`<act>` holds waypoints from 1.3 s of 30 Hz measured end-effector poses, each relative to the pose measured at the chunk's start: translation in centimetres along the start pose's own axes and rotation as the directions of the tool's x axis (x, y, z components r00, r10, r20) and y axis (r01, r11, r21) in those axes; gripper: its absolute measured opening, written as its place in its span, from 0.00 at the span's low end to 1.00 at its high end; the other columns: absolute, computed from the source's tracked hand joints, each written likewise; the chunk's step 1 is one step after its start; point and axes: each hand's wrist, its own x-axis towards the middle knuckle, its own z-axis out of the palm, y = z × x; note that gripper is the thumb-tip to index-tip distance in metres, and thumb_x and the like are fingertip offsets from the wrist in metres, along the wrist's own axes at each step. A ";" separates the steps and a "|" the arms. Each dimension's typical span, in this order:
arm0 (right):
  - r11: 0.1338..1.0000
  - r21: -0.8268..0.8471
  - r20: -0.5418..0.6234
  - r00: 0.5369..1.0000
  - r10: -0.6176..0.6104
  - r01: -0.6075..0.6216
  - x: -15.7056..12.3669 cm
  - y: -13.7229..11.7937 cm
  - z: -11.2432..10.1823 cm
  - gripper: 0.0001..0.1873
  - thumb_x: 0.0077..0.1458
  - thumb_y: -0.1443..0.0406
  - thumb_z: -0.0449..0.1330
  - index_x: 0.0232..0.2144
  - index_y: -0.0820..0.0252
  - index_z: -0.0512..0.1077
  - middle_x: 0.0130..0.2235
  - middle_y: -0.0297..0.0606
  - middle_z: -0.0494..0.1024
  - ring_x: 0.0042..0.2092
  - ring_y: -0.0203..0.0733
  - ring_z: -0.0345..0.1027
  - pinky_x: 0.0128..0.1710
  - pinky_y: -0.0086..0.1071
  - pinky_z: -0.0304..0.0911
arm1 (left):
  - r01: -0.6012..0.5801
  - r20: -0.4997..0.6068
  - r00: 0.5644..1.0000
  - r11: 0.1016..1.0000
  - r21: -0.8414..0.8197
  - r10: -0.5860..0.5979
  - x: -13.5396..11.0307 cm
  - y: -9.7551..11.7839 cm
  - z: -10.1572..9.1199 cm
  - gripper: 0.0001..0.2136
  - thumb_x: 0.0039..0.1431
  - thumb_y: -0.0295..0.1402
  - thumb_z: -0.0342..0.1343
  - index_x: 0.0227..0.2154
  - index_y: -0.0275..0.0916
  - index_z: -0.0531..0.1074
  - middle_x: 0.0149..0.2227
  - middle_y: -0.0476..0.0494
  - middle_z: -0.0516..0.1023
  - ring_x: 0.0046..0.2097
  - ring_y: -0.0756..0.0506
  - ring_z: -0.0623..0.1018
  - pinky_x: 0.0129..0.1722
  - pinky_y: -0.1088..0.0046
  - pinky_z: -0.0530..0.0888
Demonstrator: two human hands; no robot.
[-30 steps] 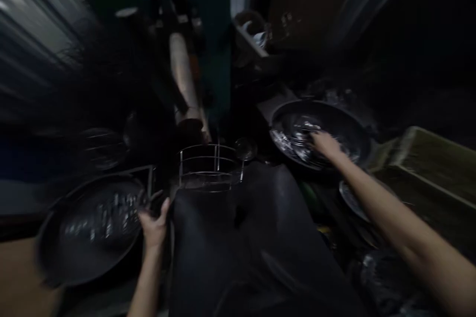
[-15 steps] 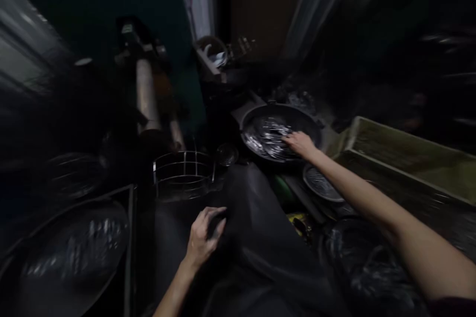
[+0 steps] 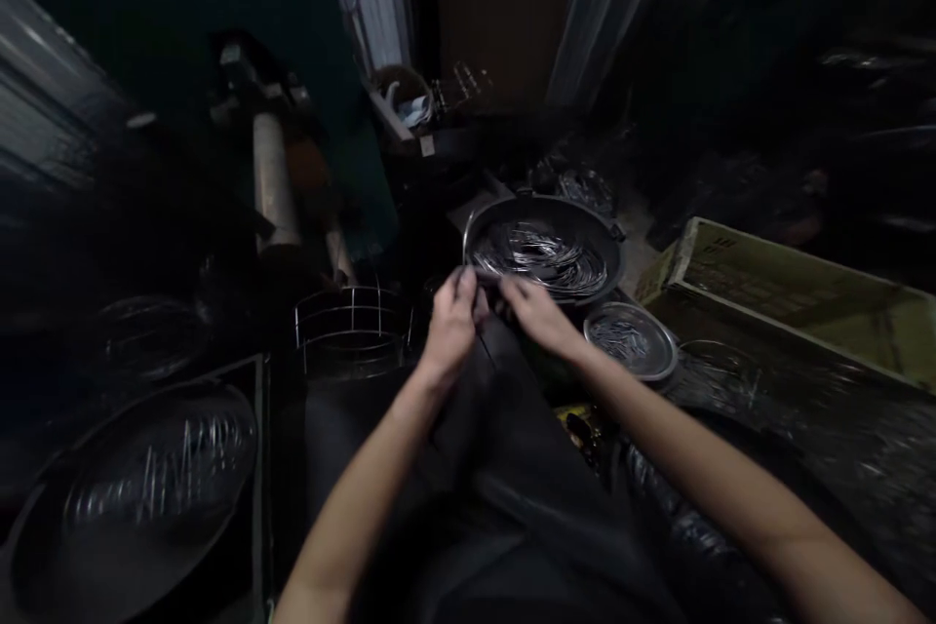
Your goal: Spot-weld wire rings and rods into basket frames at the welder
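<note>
My left hand (image 3: 451, 322) and my right hand (image 3: 537, 310) are close together in front of me, above my dark-covered lap (image 3: 504, 409). The fingers of both are pinched closed on something small and dark between them, which I cannot make out in the dim light. A thin dark line slants down just below the left fingers. Right behind the hands sits a round dark pan (image 3: 610, 249) with a heap of shiny bent metal wires (image 3: 545, 249) in it. Beyond my right wrist is a small round dish (image 3: 667, 361) of short metal pieces.
At the left lies a large round pan (image 3: 109, 565) with a row of wire pieces. A wire-frame basket (image 3: 353, 331) stands near my left forearm. To the right is a yellowish crate (image 3: 804, 297). A green-sided machine or bench (image 3: 182, 29) rises at the back left.
My right hand has left the wires in the round pan and come back toward me. My left hand has moved up and forward, and the two now meet.
</note>
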 end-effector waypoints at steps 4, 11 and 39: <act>0.943 -0.316 0.190 0.981 -0.045 0.104 -5.0 4.0 1.9 0.15 0.57 0.57 0.51 0.30 0.59 0.72 0.32 0.38 0.75 0.36 0.41 0.69 0.38 0.33 0.63 | 0.181 0.050 0.984 0.954 -0.240 -0.174 2.9 1.3 -1.8 0.13 0.65 0.37 0.41 0.37 0.34 0.66 0.15 0.59 0.47 0.15 0.56 0.49 0.16 0.82 0.52; 0.921 -0.374 0.271 0.963 -0.008 0.113 -2.2 4.1 4.4 0.13 0.54 0.59 0.54 0.40 0.58 0.70 0.40 0.40 0.77 0.41 0.44 0.71 0.42 0.36 0.65 | -0.090 0.040 0.996 0.827 0.556 0.081 -3.4 1.1 -8.7 0.17 0.62 0.36 0.48 0.52 0.37 0.64 0.42 0.41 0.72 0.44 0.45 0.73 0.46 0.66 0.70; 0.875 0.302 0.401 0.883 0.244 -0.378 12.0 -0.3 18.8 0.14 0.40 0.64 0.67 0.22 0.63 0.64 0.16 0.27 0.62 0.18 0.25 0.52 0.14 0.21 0.43 | -0.350 -0.131 0.747 0.554 0.755 0.651 -3.2 -3.3 -26.0 0.35 0.47 0.33 0.57 0.55 0.41 0.44 0.38 0.45 0.65 0.40 0.45 0.69 0.44 0.62 0.67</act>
